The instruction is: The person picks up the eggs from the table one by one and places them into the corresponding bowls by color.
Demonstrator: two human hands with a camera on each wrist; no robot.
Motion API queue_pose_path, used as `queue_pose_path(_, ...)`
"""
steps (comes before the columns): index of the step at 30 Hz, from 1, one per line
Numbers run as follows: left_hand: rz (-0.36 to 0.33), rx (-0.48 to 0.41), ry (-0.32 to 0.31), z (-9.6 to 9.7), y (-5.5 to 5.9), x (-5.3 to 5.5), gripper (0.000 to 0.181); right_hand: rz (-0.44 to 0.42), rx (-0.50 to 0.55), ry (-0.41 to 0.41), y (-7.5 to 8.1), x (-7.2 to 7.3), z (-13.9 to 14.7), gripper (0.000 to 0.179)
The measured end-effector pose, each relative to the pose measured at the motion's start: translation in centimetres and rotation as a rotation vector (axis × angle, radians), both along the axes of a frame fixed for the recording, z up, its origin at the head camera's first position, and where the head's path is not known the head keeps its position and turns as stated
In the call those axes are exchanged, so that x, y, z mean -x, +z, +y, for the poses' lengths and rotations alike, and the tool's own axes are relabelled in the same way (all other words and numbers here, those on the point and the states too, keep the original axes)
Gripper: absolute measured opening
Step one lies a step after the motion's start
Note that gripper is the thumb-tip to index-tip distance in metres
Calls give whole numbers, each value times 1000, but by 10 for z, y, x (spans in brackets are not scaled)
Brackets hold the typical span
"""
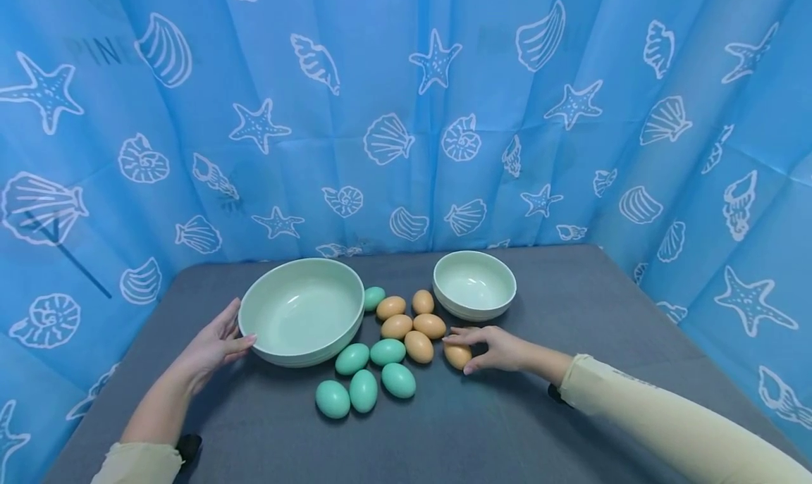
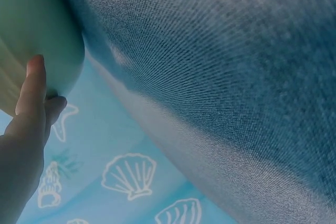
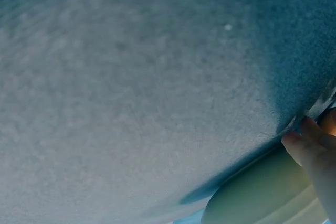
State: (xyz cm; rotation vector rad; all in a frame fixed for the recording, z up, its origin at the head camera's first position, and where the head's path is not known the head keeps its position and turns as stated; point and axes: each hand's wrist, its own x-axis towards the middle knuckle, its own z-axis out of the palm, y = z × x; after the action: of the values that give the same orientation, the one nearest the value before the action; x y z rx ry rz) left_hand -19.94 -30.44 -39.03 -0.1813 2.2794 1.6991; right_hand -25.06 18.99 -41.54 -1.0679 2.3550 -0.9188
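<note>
The right hand (image 1: 497,349) pinches a smooth brown egg (image 1: 455,356) in its fingers; the left hand (image 1: 212,344), fingers straight, touches a glossy pale-green bowl (image 1: 303,318). Only the head view shows teal eggs (image 1: 364,391).

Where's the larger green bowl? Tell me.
In the head view, the larger green bowl is left of centre, between the left hand and the green eggs.

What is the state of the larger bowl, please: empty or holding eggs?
Empty: in the head view, the larger bowl shows only its bare inside, while the green eggs and brown eggs lie outside it.
</note>
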Motion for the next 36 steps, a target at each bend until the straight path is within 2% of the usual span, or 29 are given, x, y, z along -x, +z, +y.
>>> queue_pose_path(9, -1, 5, -4, -1, 1, 0, 95, 49, 16, -25, 1, 2, -5, 56)
queue_pose_path(15, 7, 8, -13, -2, 1, -1, 94, 8, 29, -46, 6, 2, -8, 53)
queue_pose_path(22, -2, 13, -7, -2, 2, -1, 95, -47, 25, -24, 11, 1, -8, 53)
queue_pose_path(29, -14, 11, 8, 0, 2, 0, 96, -134, 23, -93, 18, 0, -6, 52)
queue_pose_path(36, -17, 11, 5, 1, 1, -1, 96, -149, 51, -115, 26, 1, -5, 52)
